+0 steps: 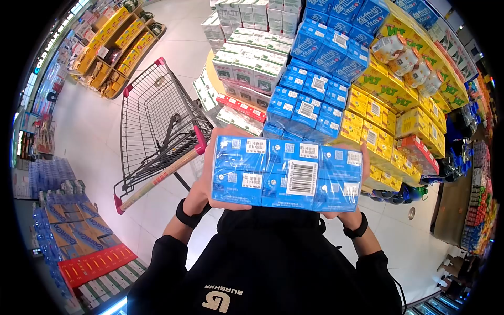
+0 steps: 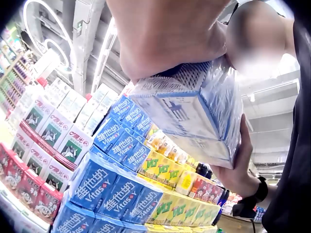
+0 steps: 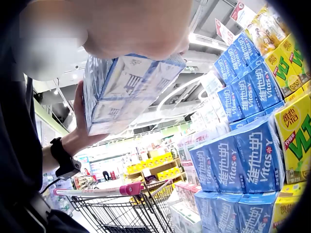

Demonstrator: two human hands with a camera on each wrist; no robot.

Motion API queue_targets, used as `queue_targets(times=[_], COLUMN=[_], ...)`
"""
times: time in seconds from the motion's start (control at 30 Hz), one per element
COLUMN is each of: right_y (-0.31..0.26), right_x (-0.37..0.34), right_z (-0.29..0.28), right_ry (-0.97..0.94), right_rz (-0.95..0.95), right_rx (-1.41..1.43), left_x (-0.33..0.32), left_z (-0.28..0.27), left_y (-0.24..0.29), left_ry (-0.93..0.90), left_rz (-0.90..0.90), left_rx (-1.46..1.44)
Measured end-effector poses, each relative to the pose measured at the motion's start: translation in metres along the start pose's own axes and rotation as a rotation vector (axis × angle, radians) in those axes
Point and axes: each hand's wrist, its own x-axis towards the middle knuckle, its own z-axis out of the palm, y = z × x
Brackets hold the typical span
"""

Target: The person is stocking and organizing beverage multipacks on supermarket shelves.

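A shrink-wrapped pack of blue drink cartons (image 1: 286, 173) is held up in front of the body, its barcode side facing the head camera. My left hand (image 1: 199, 184) grips the pack's left end, thumb along the near edge and fingers around the far side. At the opposite end my right hand (image 2: 239, 170) holds it, palm against the wrapped side; in the head view the pack covers most of this hand. Beyond the pack rises a stack of matching blue carton packs (image 1: 304, 107).
Yellow carton packs (image 1: 375, 113) are stacked right of the blue ones, white-and-green packs (image 1: 252, 63) to their left. A wire shopping cart (image 1: 157, 121) with pink corners stands at the left. Boxes and wrapped bottles (image 1: 79, 231) lie at lower left, a snack shelf (image 1: 118, 50) farther back.
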Motion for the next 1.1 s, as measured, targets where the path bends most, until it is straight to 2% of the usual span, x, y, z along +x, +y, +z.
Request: queue_targets(times=[0.07,0.23,0.33,0.37,0.47,0.57,0.6,0.67,0.73,0.83,1.1], right_y=[0.005,-0.004,-0.012,-0.019,-0.031,-0.011,-0.002,0.003,-0.002,0.006,0.002], right_x=[-0.005,-0.005,0.001,0.008,0.019,0.012,0.005,0.000,0.005,0.003,0.012], right_z=[-0.001,0.002,0.009,0.016,0.020,0.020,0.019,0.019,0.010,0.009,0.012], right_ry=[0.023,0.026,0.034,0.092,0.058,0.028,0.015,0.001,-0.058,-0.052,-0.072], right_rz=[-0.037,0.013,0.209,0.303,0.711,0.928,1.013,1.016,1.101,1.066,1.065], right_rx=[-0.017,0.007,0.149,0.364,0.369,0.413,0.458,0.502,0.507,0.448,0.402], left_x=[0.005,0.009,0.008,0.008,0.010,0.016,0.017,0.021,0.018,0.020,0.026], left_z=[0.004,0.010,0.010,0.009,0.005,0.008,0.012,0.015,0.012,0.015,0.006], left_y=[0.009,0.014,0.011,0.007,-0.016,-0.031,-0.031,-0.031,-0.044,-0.043,-0.042], left_ry=[-0.011,0.015,0.056,0.079,0.172,0.249,0.282,0.362,0.377,0.407,0.377], left_rz=[0.029,0.015,-0.074,-0.137,-0.393,-0.634,-0.660,-0.720,-0.707,-0.722,-0.722], left_rx=[0.028,0.022,-0.062,-0.127,-0.384,-0.449,-0.500,-0.604,-0.673,-0.699,-0.741])
